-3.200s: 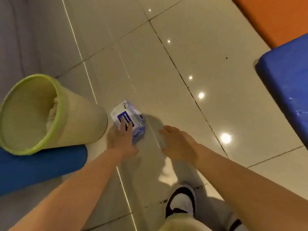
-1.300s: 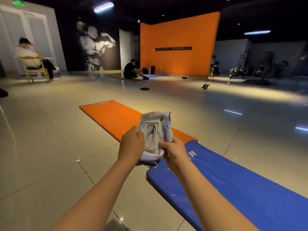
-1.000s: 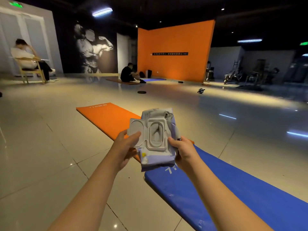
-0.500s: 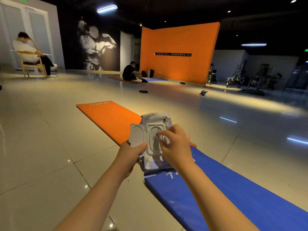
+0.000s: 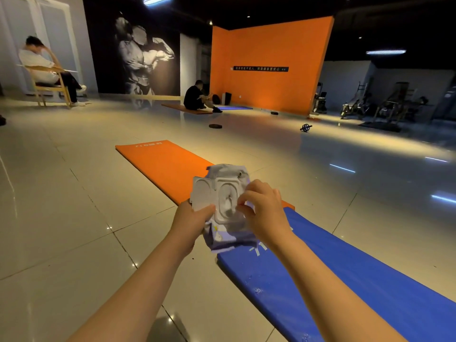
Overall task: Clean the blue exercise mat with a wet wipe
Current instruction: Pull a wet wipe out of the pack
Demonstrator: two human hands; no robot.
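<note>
Wipe pack point(image 5: 228, 213) held up in both hands, lid point(image 5: 203, 193) flipped open to the left.
Left hand point(image 5: 191, 219) grips the pack's lower left edge, thumb on the front. Right hand point(image 5: 265, 209) has its fingers curled, thumb and forefinger pinching at the right rim of the dispenser opening; whether a wipe is caught, cannot tell. Blue exercise mat point(image 5: 345, 280) lies flat on the tiled floor point(image 5: 74, 218), below and right of the pack, end-to-end with 1 orange mat point(image 5: 167, 164).

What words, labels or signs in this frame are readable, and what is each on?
Nothing reads clearly enough to quote.
Black strip on the orange wall: pale characters, too small.
Orange mat: white print at far end, blurred.
Blue exercise mat: white marks, partly hidden by the wipe pack.
The wipe pack: print illegible.
</note>
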